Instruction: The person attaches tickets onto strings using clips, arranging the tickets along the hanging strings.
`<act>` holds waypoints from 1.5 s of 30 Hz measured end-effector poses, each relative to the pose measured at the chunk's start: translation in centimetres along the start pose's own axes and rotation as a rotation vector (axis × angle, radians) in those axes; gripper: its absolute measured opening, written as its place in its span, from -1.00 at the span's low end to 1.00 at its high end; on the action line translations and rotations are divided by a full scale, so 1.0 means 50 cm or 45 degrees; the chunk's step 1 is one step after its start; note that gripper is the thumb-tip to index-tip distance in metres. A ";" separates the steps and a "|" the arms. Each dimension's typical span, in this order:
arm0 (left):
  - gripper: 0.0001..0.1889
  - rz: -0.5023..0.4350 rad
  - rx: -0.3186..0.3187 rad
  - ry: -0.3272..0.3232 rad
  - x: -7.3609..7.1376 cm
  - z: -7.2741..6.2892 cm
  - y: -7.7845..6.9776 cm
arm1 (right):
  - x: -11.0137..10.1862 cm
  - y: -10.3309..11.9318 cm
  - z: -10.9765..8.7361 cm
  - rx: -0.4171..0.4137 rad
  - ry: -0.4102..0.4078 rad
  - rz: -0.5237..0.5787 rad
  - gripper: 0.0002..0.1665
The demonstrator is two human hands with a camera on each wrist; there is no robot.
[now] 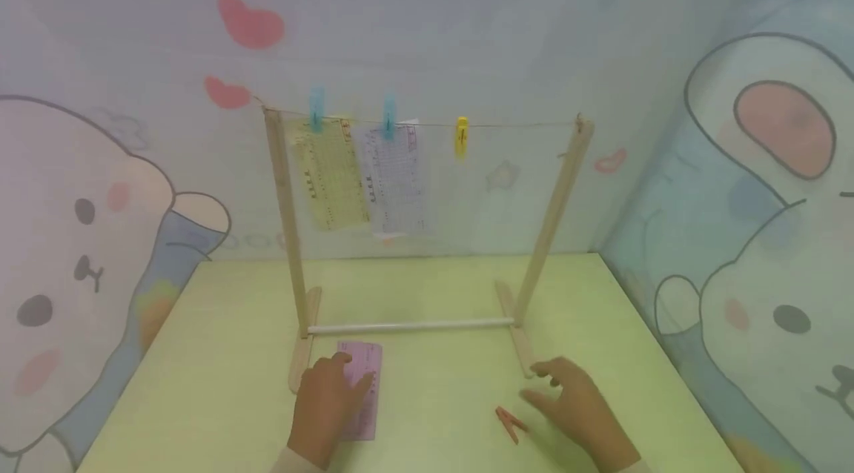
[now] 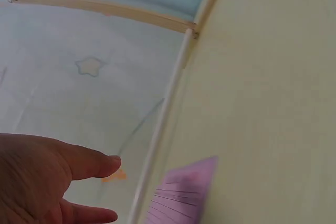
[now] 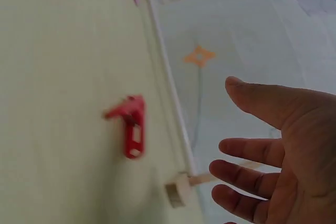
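Observation:
A purple printed slip of paper [image 1: 363, 425] lies on the table, at the front left of a small wooden drying rack. Over its left part reaches my left hand [image 1: 325, 408], thumb and fingers spread apart with no paper between them; the left wrist view shows the slip [image 2: 181, 195] beyond the fingers. Right of the middle lies a red clothespin [image 1: 510, 424]. My right hand [image 1: 579, 408] hovers just right of it, fingers parted and holding nothing. In the right wrist view the clothespin [image 3: 135, 132] is apart from the fingers.
The rack's string [image 1: 520, 125] runs between two wooden posts. Blue clothespins [image 1: 316, 111] hold a yellow slip [image 1: 333, 184] and a white slip [image 1: 398, 187] on it. A yellow clothespin [image 1: 462, 138] hangs there alone. A white rod [image 1: 410, 327] joins the rack's feet.

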State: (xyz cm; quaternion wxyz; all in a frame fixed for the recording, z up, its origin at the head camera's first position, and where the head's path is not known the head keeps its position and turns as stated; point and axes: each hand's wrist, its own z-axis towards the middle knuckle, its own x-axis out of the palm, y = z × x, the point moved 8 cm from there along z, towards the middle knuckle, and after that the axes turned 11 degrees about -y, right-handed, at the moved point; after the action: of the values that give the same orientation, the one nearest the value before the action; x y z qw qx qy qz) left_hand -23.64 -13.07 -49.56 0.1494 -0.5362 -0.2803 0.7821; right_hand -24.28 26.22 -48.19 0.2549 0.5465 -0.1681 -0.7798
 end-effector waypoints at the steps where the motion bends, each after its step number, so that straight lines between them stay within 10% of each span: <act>1: -0.39 0.038 -0.023 0.023 0.016 -0.009 0.021 | 0.035 -0.009 -0.014 0.034 0.053 -0.010 -0.42; 9: -0.22 0.121 -0.068 -0.031 0.076 -0.035 0.087 | 0.172 -0.031 -0.043 -0.090 0.073 -0.140 -0.42; 16: -0.13 0.103 -0.039 -0.058 0.081 -0.029 0.103 | 0.164 -0.045 -0.054 -0.047 0.031 -0.017 -0.45; 24: -0.05 0.052 0.012 -0.141 0.067 -0.019 0.094 | 0.150 -0.057 -0.052 -0.011 0.214 0.018 -0.39; 37: -0.87 -0.198 -0.016 -0.232 0.047 -0.018 0.092 | 0.146 -0.093 -0.048 0.013 0.185 0.122 -0.80; 45: -0.95 -0.396 0.031 -0.315 0.033 -0.017 0.075 | 0.099 -0.019 -0.023 -0.487 -0.121 0.371 -0.70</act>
State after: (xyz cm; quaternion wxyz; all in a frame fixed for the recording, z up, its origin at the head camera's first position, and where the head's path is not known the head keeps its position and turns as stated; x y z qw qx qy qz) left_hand -23.22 -14.95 -53.30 0.2392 -0.3843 -0.3665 0.8129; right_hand -24.76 24.13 -52.90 0.4552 0.4210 -0.1061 -0.7774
